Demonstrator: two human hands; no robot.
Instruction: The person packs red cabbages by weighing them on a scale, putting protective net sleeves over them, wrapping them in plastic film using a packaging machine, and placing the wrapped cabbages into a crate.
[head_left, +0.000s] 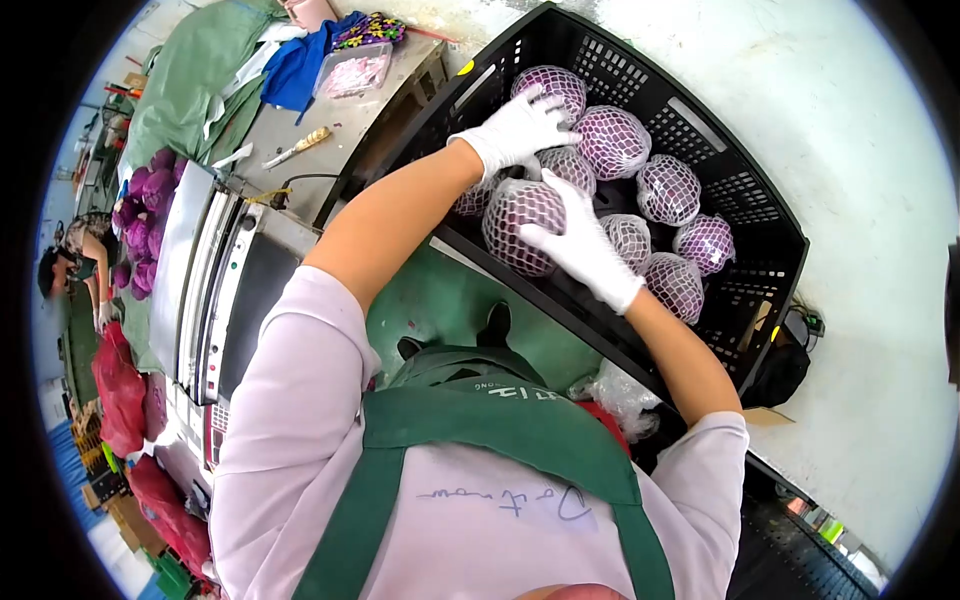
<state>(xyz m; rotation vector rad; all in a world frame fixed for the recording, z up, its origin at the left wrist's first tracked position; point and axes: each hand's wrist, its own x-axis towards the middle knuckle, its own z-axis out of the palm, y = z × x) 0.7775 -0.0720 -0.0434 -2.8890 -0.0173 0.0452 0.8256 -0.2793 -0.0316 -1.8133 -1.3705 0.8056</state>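
Note:
A black plastic crate (pixel 690 120) holds several purple round vegetables, probably cabbages, in white foam nets. My left hand (pixel 515 130), in a white glove, lies over the crate's upper left part with its fingers spread, touching netted cabbages near a back one (pixel 553 90). Nearer the front edge, my right hand (pixel 585 245), also gloved, grips the right side of a large netted cabbage (pixel 522 225) with thumb and fingers. Other netted cabbages (pixel 613 142) lie to the right of both hands. Contact under the left palm is hidden.
To the left stands a metal machine (pixel 215 290) with a panel of buttons. Unwrapped purple cabbages (pixel 150 215) are piled behind it. A worktable (pixel 330 140) bears a knife-like tool (pixel 297 147) and a clear box (pixel 353 72). Another person (pixel 90 250) bends at the far left, near red sacks (pixel 120 385).

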